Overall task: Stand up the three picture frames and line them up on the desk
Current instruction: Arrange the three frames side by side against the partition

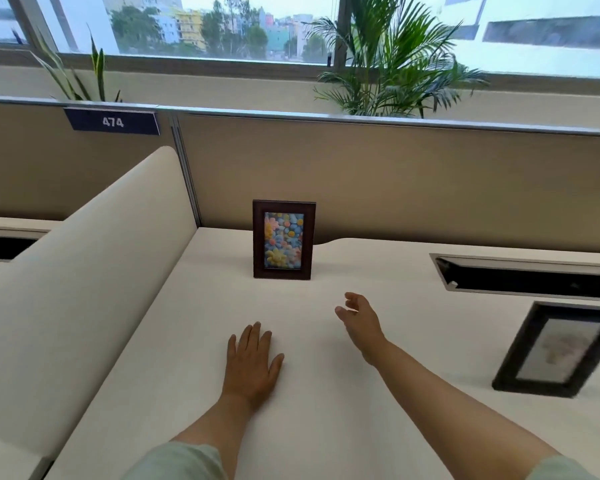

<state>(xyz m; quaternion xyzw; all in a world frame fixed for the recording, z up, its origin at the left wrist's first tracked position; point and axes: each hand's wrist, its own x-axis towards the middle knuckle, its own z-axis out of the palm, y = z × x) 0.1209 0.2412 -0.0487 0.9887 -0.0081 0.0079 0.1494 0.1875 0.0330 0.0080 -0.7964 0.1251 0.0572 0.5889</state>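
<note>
A dark brown picture frame with a colourful flower picture stands upright near the back of the white desk. A second, black frame lies flat on the desk at the right. A third frame is not in view. My left hand rests flat on the desk, palm down, in front of the standing frame. My right hand hovers just right of it, fingers apart, holding nothing, a short way in front of the standing frame and well left of the lying frame.
A rectangular cable slot with a metal rim is cut into the desk at the back right. A cream side partition borders the desk on the left, a beige panel at the back. Plants stand behind it.
</note>
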